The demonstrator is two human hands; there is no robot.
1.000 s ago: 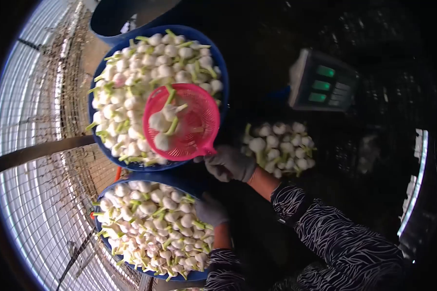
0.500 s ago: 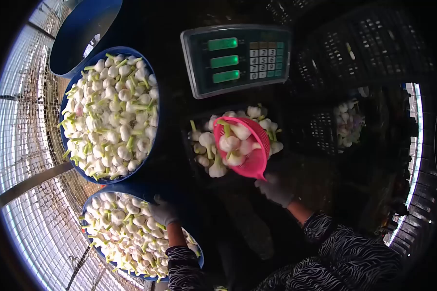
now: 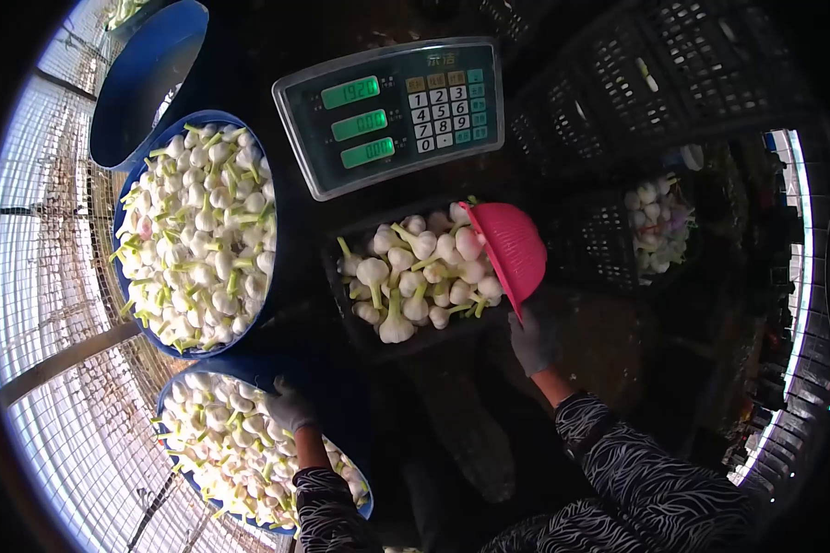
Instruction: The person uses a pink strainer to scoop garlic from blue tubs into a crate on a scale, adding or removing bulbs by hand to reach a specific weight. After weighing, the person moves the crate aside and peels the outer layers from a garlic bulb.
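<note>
My gloved right hand (image 3: pixel 533 341) is closed on the handle of a pink plastic strainer (image 3: pixel 516 251). The strainer is tipped on its side, its mouth facing left over garlic bulbs (image 3: pixel 415 272) in a dark crate (image 3: pixel 350 318); a few bulbs touch its rim. Down at the left, my gloved left hand (image 3: pixel 291 405) is closed on the rim of a blue tub (image 3: pixel 367 509) heaped with garlic (image 3: pixel 231 442). Its fingertips are partly hidden.
A scale display (image 3: pixel 387 115) with green readouts stands behind the crate. Another blue tub (image 3: pixel 269 217) full of garlic is at left, beside a tilted blue barrel (image 3: pixel 148 78). Black crates (image 3: pixel 609 244) stand at right, with more garlic (image 3: pixel 657 221) next to them.
My right hand has tipped the strainer from mouth-up to its side, and its bulbs have spilled into the crate. My left hand stays at the tub rim. The view has shifted slightly.
</note>
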